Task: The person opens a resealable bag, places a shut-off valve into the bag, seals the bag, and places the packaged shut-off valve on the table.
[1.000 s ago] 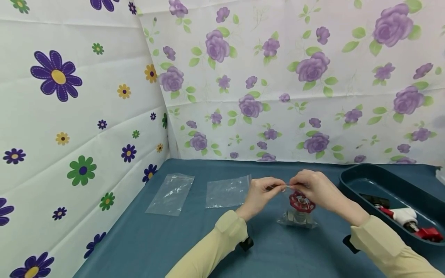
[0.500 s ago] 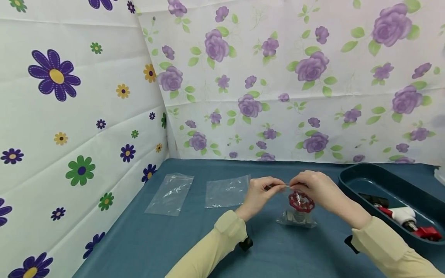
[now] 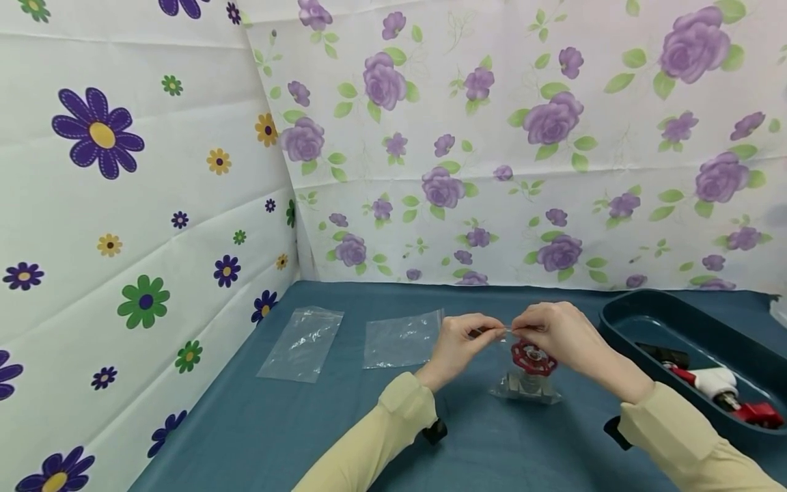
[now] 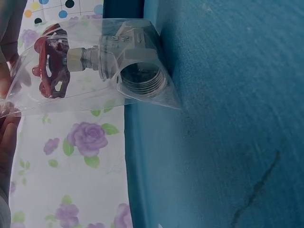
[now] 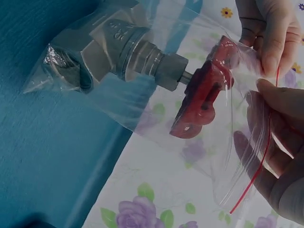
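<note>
A metal gate valve with a red handwheel (image 3: 533, 357) stands inside a clear zip bag (image 5: 142, 107) on the blue cloth. In the right wrist view the bag's red zip line runs along its top edge. My left hand (image 3: 462, 342) pinches this edge between thumb and fingers, just left of the handwheel. Close beside it, my right hand (image 3: 562, 335) pinches the same edge above the wheel. The thumbs of both hands nearly meet at the zip. The valve's threaded opening (image 4: 142, 78) shows through the plastic in the left wrist view.
Two flat clear zip bags, one further left (image 3: 301, 344) and one nearer (image 3: 399, 339), lie on the cloth. At the right a dark blue tray (image 3: 652, 301) holds a white and red valve part (image 3: 716, 383) and a black piece (image 3: 667, 354). Flowered curtains hang behind and left.
Almost nothing differs: both hands keep their pinch on the bag's top edge, with only slight finger shifts. The valve stays in place.
</note>
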### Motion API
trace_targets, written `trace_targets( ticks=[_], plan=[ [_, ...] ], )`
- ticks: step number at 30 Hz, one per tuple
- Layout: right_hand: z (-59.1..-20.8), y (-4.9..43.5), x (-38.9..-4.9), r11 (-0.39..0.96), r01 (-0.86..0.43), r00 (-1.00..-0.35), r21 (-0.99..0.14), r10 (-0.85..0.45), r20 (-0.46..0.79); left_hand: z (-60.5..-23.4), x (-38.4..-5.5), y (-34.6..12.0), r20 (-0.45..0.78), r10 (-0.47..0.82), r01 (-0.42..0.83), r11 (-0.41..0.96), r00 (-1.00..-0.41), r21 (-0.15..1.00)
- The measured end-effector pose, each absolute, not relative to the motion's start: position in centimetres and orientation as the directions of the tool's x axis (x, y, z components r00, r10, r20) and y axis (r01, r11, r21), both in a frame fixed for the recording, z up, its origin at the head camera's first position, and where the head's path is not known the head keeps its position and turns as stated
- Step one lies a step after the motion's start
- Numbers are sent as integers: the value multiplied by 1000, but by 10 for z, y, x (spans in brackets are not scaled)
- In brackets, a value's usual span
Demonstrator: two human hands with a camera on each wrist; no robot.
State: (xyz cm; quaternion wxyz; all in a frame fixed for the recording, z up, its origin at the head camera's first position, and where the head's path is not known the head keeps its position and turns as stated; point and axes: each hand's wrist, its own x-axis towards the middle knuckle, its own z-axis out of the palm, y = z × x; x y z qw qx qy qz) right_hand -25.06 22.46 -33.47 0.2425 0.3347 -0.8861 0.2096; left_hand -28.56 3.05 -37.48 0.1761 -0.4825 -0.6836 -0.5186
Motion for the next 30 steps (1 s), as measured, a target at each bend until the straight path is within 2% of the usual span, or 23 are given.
trace_targets(
  ticks=[4,8,19,30],
  plan=[
    [-334,225,-251,685,-687,-675,-242,-480,560,-360,-275,27,753,478,850,-24,-452,526],
    [-336,225,-252,686,-680,-688,-259,-474,550,-358,-274,26,742,484,840,-24,-464,542],
    [-343,239,-249,671,-625,-765,-399,-426,483,-386,-295,33,723,463,811,-17,-512,585],
    [-346,240,-248,655,-658,-728,-373,-426,537,-385,-293,32,723,463,823,27,-513,567]
  ],
)
